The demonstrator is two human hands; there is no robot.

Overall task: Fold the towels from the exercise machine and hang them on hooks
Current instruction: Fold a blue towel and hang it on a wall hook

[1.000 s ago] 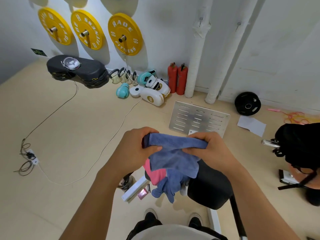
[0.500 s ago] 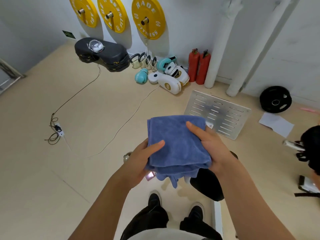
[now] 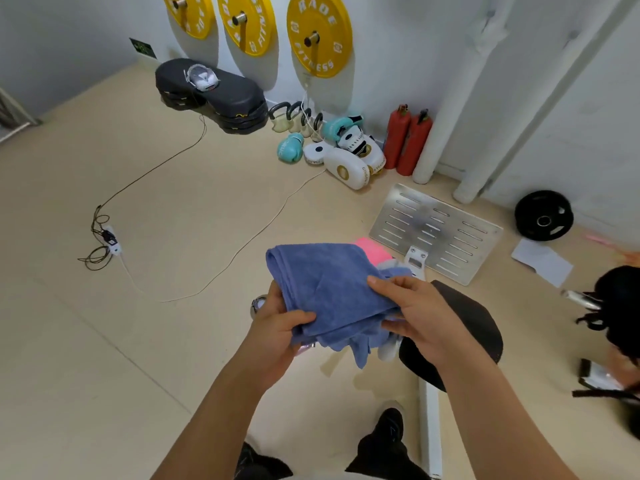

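A folded blue towel is held flat in front of me by both hands. My left hand grips its near left corner, thumb on top. My right hand pinches the right edge, thumb on top and fingers beneath. Loose blue ends hang below the fold. A pink towel peeks out behind the blue one, lying on the exercise machine. The machine's black padded seat sits just right of my right hand. No hooks are in view.
A slotted metal plate lies on the floor beyond the seat. Boxing gloves, kettlebells, two red extinguishers and yellow weight plates line the wall. Cables and a power strip cross the floor at left. Black bags sit at right.
The bunched towel has been spread into a flat fold and lifted. The pink towel shows again behind it. My view has shifted, so the room objects sit lower and more to the right.
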